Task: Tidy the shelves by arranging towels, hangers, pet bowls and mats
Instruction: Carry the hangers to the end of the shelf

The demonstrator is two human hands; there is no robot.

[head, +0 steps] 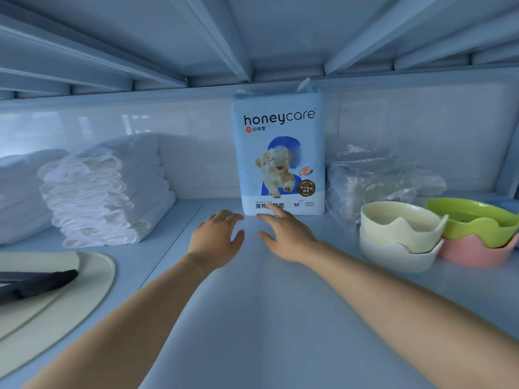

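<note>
— Straight beyond my fingers (pixel 276 211) stands the training-pad pack (pixel 278 153), upright, long axis vertical, at the back of the shelf (pixel 252 318).
— Which hand's closer?
— Right hand (pixel 286 237), tips at its base; left hand (pixel 217 237) just short. Both spread, empty. Pack's glossy soft plastic; folded towels (pixel 106 192) left of it, scalloped pet bowls (pixel 401 228) right.

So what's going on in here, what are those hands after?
A person is tidying a shelf. Both arms reach in, the left hand and right hand open, just in front of an upright pack of pet training pads at the back. Neither hand grips it yet; whether the right one touches it is unclear. Folded white towels sit on the left, pet bowls are stacked on the right, and a dark hanger lies on cream mats at front left.
</note>
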